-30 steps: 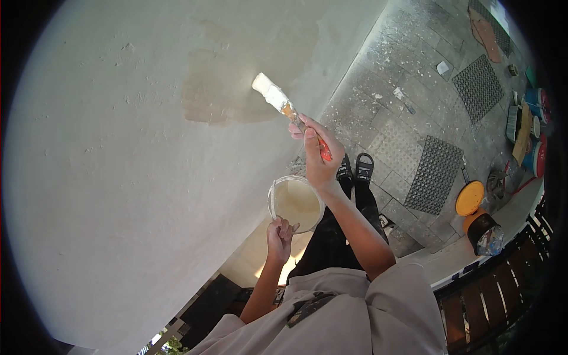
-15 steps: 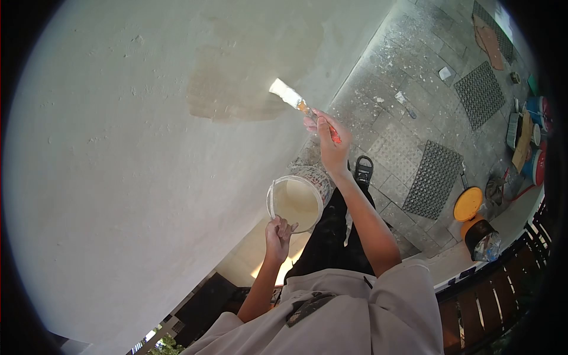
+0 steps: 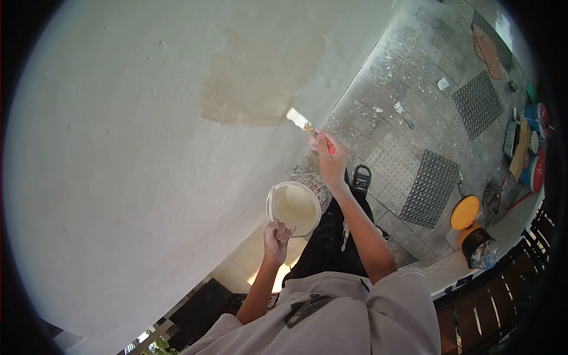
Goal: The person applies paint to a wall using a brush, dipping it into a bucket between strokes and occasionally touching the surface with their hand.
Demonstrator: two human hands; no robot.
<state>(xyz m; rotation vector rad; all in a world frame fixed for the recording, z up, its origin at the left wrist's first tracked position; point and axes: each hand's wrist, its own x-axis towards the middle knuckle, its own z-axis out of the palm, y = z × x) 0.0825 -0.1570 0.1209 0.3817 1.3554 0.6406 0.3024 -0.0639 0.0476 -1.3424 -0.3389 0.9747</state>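
Note:
My right hand (image 3: pixel 330 155) is closed round the red handle of a paintbrush (image 3: pixel 300 120), whose pale, coated bristles point up and left at the wall (image 3: pixel 130 154). The bristle tip is by the lower right edge of a darker damp patch (image 3: pixel 254 89); whether it touches the wall I cannot tell. With curled fingers my left hand (image 3: pixel 276 241) grips the near rim and handle of a white bucket (image 3: pixel 270 204). Pale liquid (image 3: pixel 299 210) lies inside the bucket, and its outer side is splattered.
Grey paving (image 3: pixel 378 195) with white specks runs along the wall. Textured mats (image 3: pixel 430 188) lie on it, with a small loose brush (image 3: pixel 404 115). At the right are a yellow lid (image 3: pixel 465 213), a black-and-yellow container (image 3: pixel 476 244), red-and-blue buckets (image 3: pixel 532 173) and a tray (image 3: pixel 510 139).
My right hand and the brush have moved down, from over the damp patch to its lower right edge. My left hand still holds the bucket. The view has shifted slightly.

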